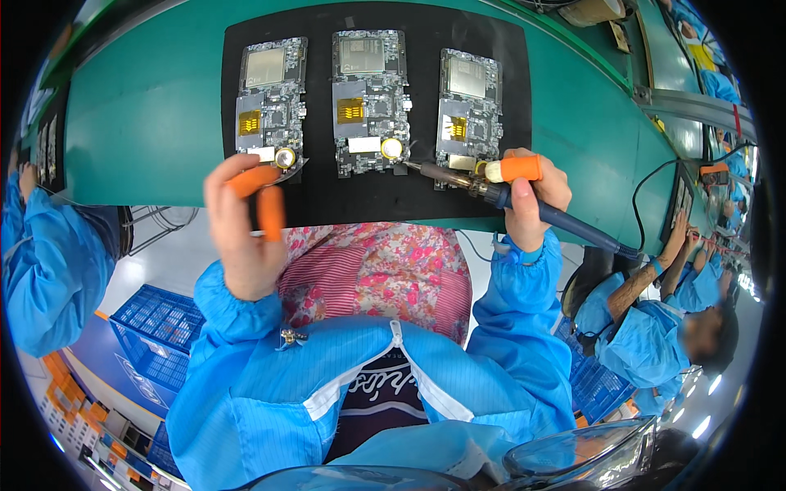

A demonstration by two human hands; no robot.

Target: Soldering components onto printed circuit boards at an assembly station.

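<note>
Three circuit boards lie side by side on a black mat [491, 49]: a left board [272, 102], a middle board [368, 102] and a right board [468, 110]. My right hand [532, 192], with an orange finger cot, grips a blue-handled soldering iron [524, 204] whose tip reaches the lower right corner of the middle board, near its round gold part. My left hand [241, 225], wearing orange finger cots, hovers at the lower edge of the left board, pinching what looks like a thin wire; the fingers hide it.
The mat rests on a green conveyor belt [139, 123]. A person in blue sits at my left [49, 262], another at my right [655, 327]. Blue crates [160, 335] stand on the floor. More boards on a mat lie at the far left [45, 147].
</note>
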